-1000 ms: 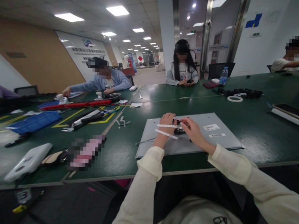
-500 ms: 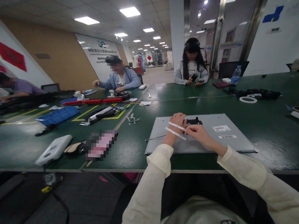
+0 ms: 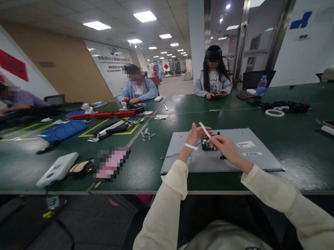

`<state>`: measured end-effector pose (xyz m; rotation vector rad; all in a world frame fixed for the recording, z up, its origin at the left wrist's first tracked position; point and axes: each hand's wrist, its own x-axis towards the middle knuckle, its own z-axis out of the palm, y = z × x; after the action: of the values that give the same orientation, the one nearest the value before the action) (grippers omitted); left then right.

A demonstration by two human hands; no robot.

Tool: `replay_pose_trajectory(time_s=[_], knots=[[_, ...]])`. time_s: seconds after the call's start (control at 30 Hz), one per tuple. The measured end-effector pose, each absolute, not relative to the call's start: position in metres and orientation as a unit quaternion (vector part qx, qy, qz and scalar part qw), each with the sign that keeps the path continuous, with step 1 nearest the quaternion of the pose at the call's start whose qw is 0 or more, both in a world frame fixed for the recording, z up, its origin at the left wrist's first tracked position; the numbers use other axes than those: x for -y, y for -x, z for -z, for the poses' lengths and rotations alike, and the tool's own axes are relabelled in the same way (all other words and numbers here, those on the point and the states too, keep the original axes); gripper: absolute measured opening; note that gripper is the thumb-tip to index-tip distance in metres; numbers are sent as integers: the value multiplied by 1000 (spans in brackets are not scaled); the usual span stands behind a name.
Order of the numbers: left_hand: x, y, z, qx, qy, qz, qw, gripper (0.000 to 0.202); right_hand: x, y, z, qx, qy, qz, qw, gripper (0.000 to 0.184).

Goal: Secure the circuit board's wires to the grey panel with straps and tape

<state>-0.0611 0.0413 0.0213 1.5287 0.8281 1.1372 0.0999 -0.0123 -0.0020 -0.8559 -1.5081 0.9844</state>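
Note:
My right hand (image 3: 222,146) pinches the lower end of a short white strip (image 3: 204,129), which looks like tape and slants up to the left. Its upper end rises in front of the fingers of my left hand (image 3: 194,135), which is open with thumb and fingers apart. A second white strip (image 3: 191,146) lies across my left wrist. Both hands hover over a flat grey panel (image 3: 255,155) bearing white labels (image 3: 244,144). On the panel, partly hidden by my hands, sits a small dark circuit board (image 3: 206,144). A thin cable (image 3: 169,155) lies at its left edge.
Left on the green table (image 3: 150,172) lie a pink phone-shaped item (image 3: 113,162), a white device (image 3: 57,168) and a blue basket (image 3: 62,130). A white ring (image 3: 274,113) and black straps (image 3: 291,106) lie to the right. Two people sit across the table.
My right hand has lifted one white strip off my left wrist, leaving the other there. My left hand has turned, thumb up, uncovering the circuit board.

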Motion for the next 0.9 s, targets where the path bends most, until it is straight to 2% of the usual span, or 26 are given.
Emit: replay_pose_trajectory(time_s=[0.07,0.17,0.37,0.5,0.6,0.9], knots=[[-40,57,-20,-327,-624,-479,524,69,11,-100,5,643,365,-408,535,39],[-39,56,-17,-338,-607,-526,490,56,8,-101,8,645,389,-394,527,39],[-38,60,-20,-359,-604,-544,459,54,2,-105,14,640,437,-388,499,41],[-36,61,-22,-368,-597,-549,455,52,0,-105,16,641,416,-355,539,41],[-37,58,-17,-362,-634,-513,451,48,0,-104,16,643,387,-374,545,45],[-40,58,-9,-352,-756,-456,312,42,0,-105,14,614,436,-404,519,48]])
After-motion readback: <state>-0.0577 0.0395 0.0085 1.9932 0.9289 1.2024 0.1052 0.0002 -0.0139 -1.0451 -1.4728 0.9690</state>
